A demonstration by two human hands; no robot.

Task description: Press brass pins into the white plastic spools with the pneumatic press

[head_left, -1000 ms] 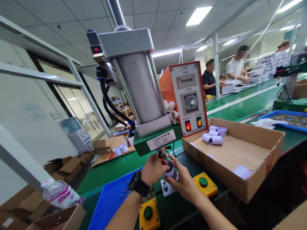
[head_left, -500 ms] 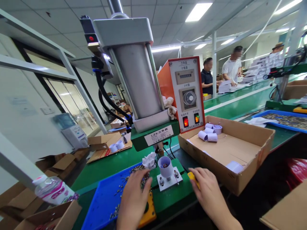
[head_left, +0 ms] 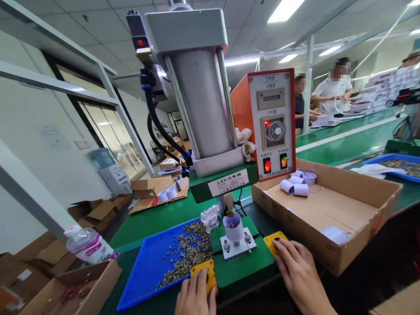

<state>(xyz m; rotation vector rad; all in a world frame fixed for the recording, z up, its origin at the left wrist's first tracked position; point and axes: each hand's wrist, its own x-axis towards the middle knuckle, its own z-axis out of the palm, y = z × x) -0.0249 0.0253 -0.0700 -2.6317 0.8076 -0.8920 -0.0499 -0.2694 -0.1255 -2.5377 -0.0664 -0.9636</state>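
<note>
Our left hand [head_left: 196, 297] lies flat on one yellow button box [head_left: 204, 274], our right hand [head_left: 297, 272] flat on the other [head_left: 274, 242], holding nothing. Beyond, the white cup [head_left: 232, 227] sits loaded on its fixture under the press ram [head_left: 229, 204]; pressing looks underway, removal remains.

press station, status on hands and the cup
Left hand flat on left yellow button box. Right hand on right one. White cup on fixture under ram, nothing blocking.

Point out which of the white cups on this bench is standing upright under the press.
It is the white cup on the small metal stand between the two yellow button boxes, open end up, with small dark parts inside. The other cups lie in the cardboard box, mostly on their sides.
</note>
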